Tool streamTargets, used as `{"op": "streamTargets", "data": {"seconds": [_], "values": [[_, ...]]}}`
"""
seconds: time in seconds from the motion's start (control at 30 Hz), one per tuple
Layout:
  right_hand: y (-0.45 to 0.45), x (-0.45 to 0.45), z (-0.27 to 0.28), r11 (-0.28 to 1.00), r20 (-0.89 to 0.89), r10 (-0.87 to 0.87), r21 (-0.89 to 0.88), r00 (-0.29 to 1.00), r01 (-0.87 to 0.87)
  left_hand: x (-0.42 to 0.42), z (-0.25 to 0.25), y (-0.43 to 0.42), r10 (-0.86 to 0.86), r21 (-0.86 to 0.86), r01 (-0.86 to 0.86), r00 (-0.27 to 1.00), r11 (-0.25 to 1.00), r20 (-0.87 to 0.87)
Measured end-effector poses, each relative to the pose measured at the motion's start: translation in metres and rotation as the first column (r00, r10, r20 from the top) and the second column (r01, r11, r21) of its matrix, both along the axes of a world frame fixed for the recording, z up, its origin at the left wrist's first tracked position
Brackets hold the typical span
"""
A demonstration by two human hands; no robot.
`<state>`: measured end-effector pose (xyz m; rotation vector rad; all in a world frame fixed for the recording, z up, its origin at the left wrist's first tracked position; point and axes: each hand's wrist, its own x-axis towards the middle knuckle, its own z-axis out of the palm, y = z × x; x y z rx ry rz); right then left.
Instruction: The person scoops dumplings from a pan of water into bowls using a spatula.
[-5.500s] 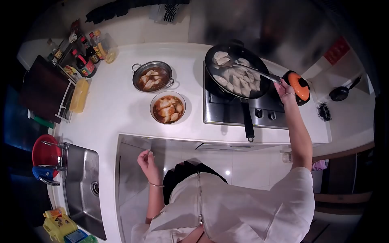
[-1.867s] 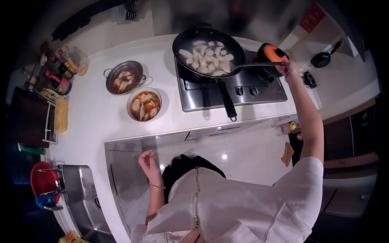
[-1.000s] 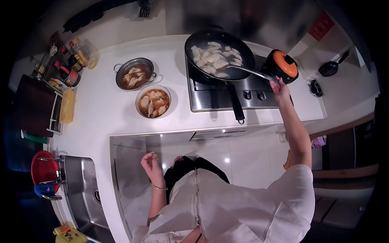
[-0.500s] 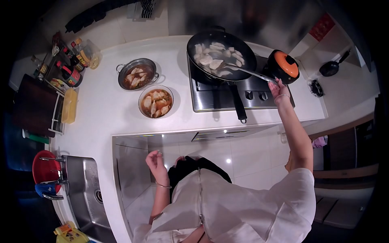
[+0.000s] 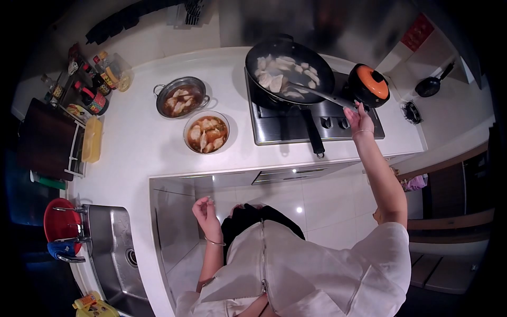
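Right hand (image 5: 360, 117) grips the handle end of a utensil (image 5: 331, 98), probably stiff, light, best held there, its head among likely soft, slippery dumplings (image 5: 274, 82) in the pan (image 5: 326, 79); left hand (image 5: 207, 219) apart, loosely curled, seemingly empty.

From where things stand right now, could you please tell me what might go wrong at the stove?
The pan has its handle jutting past the front edge of the stove, so a passing arm might knock it. Moving the utensil roughly could tear the dumplings, or splash liquid onto the bare right hand.
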<state>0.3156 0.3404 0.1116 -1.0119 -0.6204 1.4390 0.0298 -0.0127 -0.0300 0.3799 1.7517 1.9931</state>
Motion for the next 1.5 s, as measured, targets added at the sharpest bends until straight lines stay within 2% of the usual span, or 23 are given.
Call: {"op": "streamTargets", "data": {"seconds": [0.13,0.23,0.33,0.43,0.5,0.87,1.07,1.2,1.3,1.4,1.5], "values": [[-0.032,-0.013,0.009,0.999,0.016,-0.038,0.011,0.999,0.038,-0.002,0.005,-0.001,0.001,-0.004,-0.001,1.0,1.0,0.019],[-0.048,-0.014,0.004,0.99,0.004,-0.021,0.136,1.0,0.021,-0.005,0.003,-0.002,-0.027,-0.033,0.028,0.999,0.999,0.023],[-0.067,-0.017,0.004,0.991,0.009,-0.046,0.124,0.999,0.045,-0.008,-0.005,-0.001,-0.05,-0.017,0.05,0.998,0.999,-0.031],[-0.075,-0.016,-0.003,0.994,-0.018,-0.056,0.094,0.998,0.058,-0.008,-0.005,0.001,-0.052,-0.015,0.052,0.998,0.999,0.033],[-0.081,-0.018,-0.004,0.994,-0.033,-0.07,0.079,0.997,0.073,-0.01,-0.008,0.002,-0.055,-0.045,0.054,0.998,0.998,-0.026],[-0.091,-0.025,-0.004,0.981,-0.031,-0.115,0.153,0.993,0.118,-0.014,-0.008,0.005,-0.101,-0.025,0.1,0.995,0.995,-0.019],[-0.068,-0.009,-0.016,0.994,-0.146,-0.103,0.021,0.984,0.107,-0.017,-0.012,0.005,-0.111,-0.006,0.111,0.994,0.994,-0.018],[-0.06,-0.002,-0.008,0.993,-0.159,-0.103,0.033,0.982,0.109,-0.02,-0.012,0.004,-0.089,-0.016,0.088,0.996,0.996,-0.022],[-0.059,0.0,0.007,0.99,-0.15,0.033,0.138,0.988,-0.012,-0.021,-0.012,0.003,-0.066,-0.001,0.066,0.998,0.998,-0.001],[-0.064,-0.013,0.034,0.995,-0.082,-0.011,0.095,0.997,0.019,-0.019,-0.005,0.002,-0.048,0.008,0.048,0.998,0.999,0.049],[-0.068,-0.024,0.049,0.998,-0.058,0.036,0.058,0.998,-0.033,-0.02,-0.009,0.001,-0.015,-0.021,0.016,0.999,1.0,0.03]]}}
